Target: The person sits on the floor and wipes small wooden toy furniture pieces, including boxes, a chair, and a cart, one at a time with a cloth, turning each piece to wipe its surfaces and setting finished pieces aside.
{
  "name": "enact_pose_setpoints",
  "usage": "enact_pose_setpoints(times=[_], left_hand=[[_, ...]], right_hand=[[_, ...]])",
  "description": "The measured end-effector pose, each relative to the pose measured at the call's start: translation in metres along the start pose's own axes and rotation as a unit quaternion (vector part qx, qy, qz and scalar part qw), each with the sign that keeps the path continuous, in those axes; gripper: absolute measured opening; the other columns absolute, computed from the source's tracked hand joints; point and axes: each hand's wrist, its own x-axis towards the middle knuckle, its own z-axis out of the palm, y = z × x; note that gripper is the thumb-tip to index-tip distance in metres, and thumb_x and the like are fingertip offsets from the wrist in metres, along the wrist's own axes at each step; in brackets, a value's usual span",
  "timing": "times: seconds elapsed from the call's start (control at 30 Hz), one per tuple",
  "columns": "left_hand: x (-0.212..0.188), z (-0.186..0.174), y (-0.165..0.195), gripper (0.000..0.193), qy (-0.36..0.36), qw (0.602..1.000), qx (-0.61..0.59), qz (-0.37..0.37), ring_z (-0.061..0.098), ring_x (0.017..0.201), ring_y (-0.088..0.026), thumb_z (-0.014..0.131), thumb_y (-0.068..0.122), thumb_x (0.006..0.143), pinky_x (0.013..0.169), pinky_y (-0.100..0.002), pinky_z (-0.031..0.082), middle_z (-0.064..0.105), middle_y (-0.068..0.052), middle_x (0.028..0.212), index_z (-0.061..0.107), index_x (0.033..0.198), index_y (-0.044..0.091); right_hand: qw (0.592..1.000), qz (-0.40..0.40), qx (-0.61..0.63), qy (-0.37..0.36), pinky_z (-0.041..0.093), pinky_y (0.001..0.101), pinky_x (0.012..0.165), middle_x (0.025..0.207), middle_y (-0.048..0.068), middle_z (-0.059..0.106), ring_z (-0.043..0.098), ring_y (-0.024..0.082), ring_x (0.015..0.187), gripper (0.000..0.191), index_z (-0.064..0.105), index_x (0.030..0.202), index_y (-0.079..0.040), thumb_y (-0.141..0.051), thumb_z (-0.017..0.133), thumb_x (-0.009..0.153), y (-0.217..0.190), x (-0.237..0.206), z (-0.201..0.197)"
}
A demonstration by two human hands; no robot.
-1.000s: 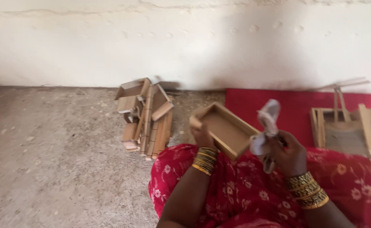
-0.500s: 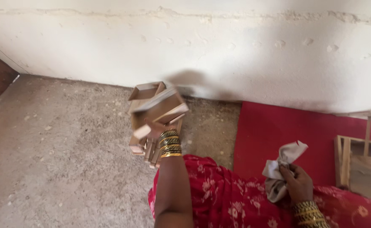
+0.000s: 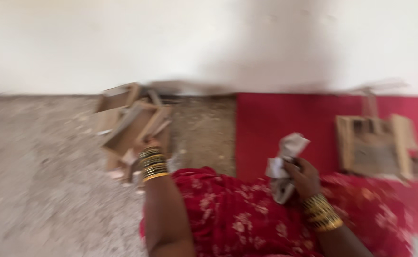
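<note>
Left hand grips flat wooden tray over wood pile, far left. Right hand squeezes crumpled grey cloth near red mat. Blurry.

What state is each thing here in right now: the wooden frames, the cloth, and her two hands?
Left hand: stretched out, gripping a wooden frame.
Wooden frame: held tilted over the pile, blurred.
Pile of wooden frames: heaped on the floor by the wall.
Right hand: closed around a cloth.
Cloth: crumpled, sticking up from the fist.
Wooden frames on the red mat: lying flat, untouched.
</note>
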Motion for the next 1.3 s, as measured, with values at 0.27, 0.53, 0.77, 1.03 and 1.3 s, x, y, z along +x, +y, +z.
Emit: enact_pose_setpoints(times=[0.27,0.53,0.77,1.03,1.3], left_hand=[[-0.030,-0.023,-0.001,0.056,-0.174,0.949,0.244,0.096,0.051,0.118,-0.028,0.064,0.019,0.093,0.098,-0.041,0.060,0.041,-0.012,0.143,0.045,0.145,0.009],[-0.031,-0.037,-0.014,0.048,-0.164,0.968,0.143,-0.126,0.062,0.104,-0.034,0.060,0.024,0.104,0.103,-0.056,0.057,0.055,-0.022,0.110,0.043,0.133,-0.009],[-0.045,-0.053,-0.055,0.030,-0.261,0.913,0.276,-0.148,0.065,0.092,-0.025,0.070,0.027,0.097,0.093,-0.048,0.057,0.063,-0.008,0.094,0.054,0.108,0.004],[-0.052,-0.058,-0.061,0.029,-0.292,0.881,0.345,-0.143,0.065,0.091,-0.020,0.071,0.025,0.090,0.083,-0.038,0.058,0.063,-0.003,0.099,0.061,0.115,0.013],[-0.073,-0.092,-0.106,0.031,-0.501,0.759,0.381,-0.167,0.059,0.085,-0.019,0.069,0.031,0.107,0.072,-0.034,0.051,0.058,-0.008,0.094,0.059,0.115,0.003]], right_hand=[[0.973,0.062,0.224,0.011,0.061,0.0421,0.063,0.096,0.023,0.073,0.069,0.032,0.075,0.047,0.064,0.117,0.008,-0.032,0.070,0.094,-0.031,0.015,-0.049],[0.903,0.012,-0.410,0.128,0.060,0.0470,0.084,0.116,0.020,0.068,0.068,0.032,0.102,0.061,0.058,0.130,0.000,-0.044,0.073,0.091,-0.036,0.100,-0.126],[0.857,0.221,-0.463,0.056,0.061,0.0476,0.091,0.123,0.020,0.071,0.071,0.033,0.110,0.052,0.063,0.130,0.000,-0.041,0.065,0.099,-0.004,0.125,-0.133],[0.895,0.186,-0.378,0.149,0.063,0.0444,0.074,0.103,0.021,0.073,0.076,0.032,0.091,0.052,0.064,0.119,0.003,-0.039,0.079,0.091,-0.012,0.099,-0.141],[0.928,-0.196,-0.081,0.306,0.060,0.0350,0.056,0.087,0.012,0.072,0.073,0.021,0.071,0.022,0.067,0.107,0.005,-0.014,0.074,0.100,-0.035,0.047,-0.105]])
